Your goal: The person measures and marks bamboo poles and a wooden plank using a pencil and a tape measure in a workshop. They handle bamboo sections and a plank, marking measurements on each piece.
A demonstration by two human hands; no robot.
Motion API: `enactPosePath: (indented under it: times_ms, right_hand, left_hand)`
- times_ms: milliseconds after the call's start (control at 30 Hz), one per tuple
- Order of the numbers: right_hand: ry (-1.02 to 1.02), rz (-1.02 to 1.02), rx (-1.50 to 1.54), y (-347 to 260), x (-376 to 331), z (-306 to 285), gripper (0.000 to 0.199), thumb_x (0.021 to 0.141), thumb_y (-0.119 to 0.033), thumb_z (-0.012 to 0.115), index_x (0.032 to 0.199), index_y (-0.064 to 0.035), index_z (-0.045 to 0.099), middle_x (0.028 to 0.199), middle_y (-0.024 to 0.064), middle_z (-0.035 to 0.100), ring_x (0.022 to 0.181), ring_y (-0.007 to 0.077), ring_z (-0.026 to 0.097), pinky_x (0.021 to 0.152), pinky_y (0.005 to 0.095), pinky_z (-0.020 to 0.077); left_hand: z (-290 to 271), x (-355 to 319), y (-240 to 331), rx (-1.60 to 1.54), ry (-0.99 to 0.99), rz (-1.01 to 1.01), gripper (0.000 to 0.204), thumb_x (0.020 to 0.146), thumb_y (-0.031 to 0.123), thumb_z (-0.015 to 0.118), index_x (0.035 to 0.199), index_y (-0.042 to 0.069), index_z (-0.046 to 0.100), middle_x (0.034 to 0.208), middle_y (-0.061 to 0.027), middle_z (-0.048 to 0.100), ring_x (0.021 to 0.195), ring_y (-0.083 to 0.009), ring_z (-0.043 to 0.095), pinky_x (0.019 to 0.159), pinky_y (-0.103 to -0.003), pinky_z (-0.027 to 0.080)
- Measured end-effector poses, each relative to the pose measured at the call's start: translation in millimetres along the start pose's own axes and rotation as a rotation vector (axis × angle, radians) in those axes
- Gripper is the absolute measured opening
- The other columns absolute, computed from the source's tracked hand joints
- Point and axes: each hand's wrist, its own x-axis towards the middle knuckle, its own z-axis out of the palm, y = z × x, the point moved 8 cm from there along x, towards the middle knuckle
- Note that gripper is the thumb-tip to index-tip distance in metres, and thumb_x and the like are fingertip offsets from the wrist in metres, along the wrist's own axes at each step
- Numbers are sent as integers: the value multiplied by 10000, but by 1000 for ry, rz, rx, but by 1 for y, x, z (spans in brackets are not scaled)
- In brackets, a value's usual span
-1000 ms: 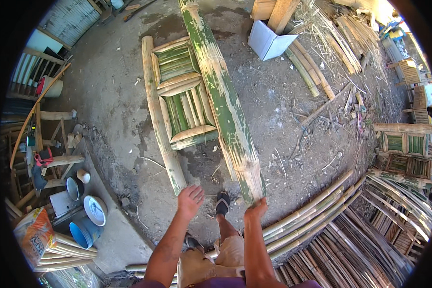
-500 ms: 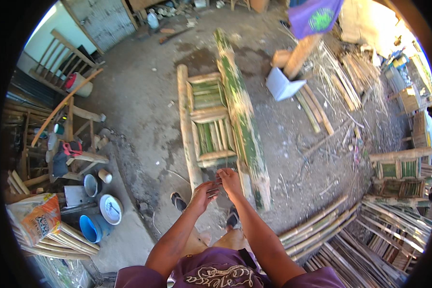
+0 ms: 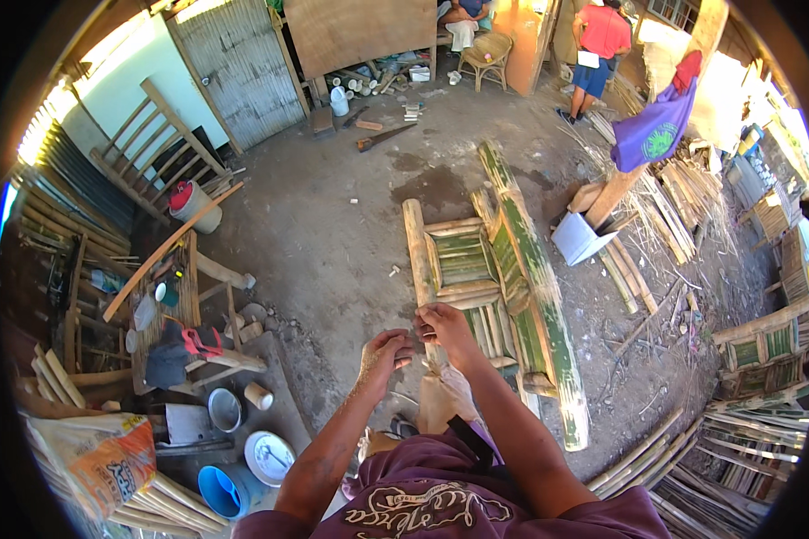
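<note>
My left hand (image 3: pixel 386 356) and my right hand (image 3: pixel 446 331) come close together in front of my body, fingertips almost meeting. Both have bent fingers pinched in; anything between them is too small to make out. Under and beyond the right hand lies a bamboo frame (image 3: pixel 468 289) with green slatted panels. A pale round pole (image 3: pixel 416 238) runs along its left side. On its right, a long split green bamboo piece (image 3: pixel 548 328) lies lengthwise. Neither hand visibly grips the frame.
At left stand a wooden bench (image 3: pixel 189 287), a blue bucket (image 3: pixel 227 490), a white pail (image 3: pixel 268 456) and a printed sack (image 3: pixel 99 458). Bamboo poles (image 3: pixel 643 454) lie lower right. A post with a purple cloth (image 3: pixel 656 130) rises at right. A person (image 3: pixel 600 40) stands at the back.
The view has tipped up and swung left, so the frame sits further right and the back of the yard shows. My hands stay close together, now beside the frame's left pole.
</note>
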Motion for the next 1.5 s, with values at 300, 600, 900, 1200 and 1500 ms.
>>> enactPosePath:
  times_ms: [300, 600, 900, 1200, 1500]
  right_hand:
    - [-80, -37, -90, -64, 199, 105, 214, 1011, -260, 582, 1044, -65, 664, 907, 15, 674, 794, 113, 631, 748, 304, 525]
    - [-96, 29, -158, -182, 490, 208, 216, 983, -222, 622, 1062, -23, 645, 879, 59, 689, 734, 120, 637, 684, 280, 535]
    - [-116, 66, -310, -300, 756, 315, 240, 990, -241, 616, 1070, -16, 646, 902, 63, 701, 751, 132, 650, 683, 287, 533]
    - [161, 82, -181, -386, 977, 362, 216, 972, -196, 641, 1071, -4, 654, 902, 67, 708, 738, 130, 659, 651, 286, 535]
    - [360, -48, 72, -400, 1225, 287, 162, 960, -141, 658, 1050, -5, 651, 862, 62, 701, 705, 123, 663, 613, 270, 539]
  left_hand:
    - [-90, 167, 133, 111, -36, 83, 280, 989, 137, 557, 1212, -22, 616, 995, -112, 697, 885, -195, 687, 811, -326, 565]
    - [-179, 440, 330, 226, 18, 31, 262, 994, 142, 560, 1196, -12, 628, 984, -97, 704, 870, -166, 680, 783, -302, 553]
    - [-260, 673, 530, 84, 71, 94, 242, 989, 140, 575, 1177, 0, 638, 966, -89, 700, 843, -157, 676, 773, -290, 550]
    - [-308, 914, 682, 380, -88, -50, 239, 971, 142, 566, 1130, -18, 647, 947, -88, 707, 814, -152, 671, 737, -286, 541]
    - [-265, 1195, 731, 553, -234, -79, 213, 957, 103, 569, 1096, -36, 648, 905, -96, 706, 756, -153, 686, 670, -276, 551]
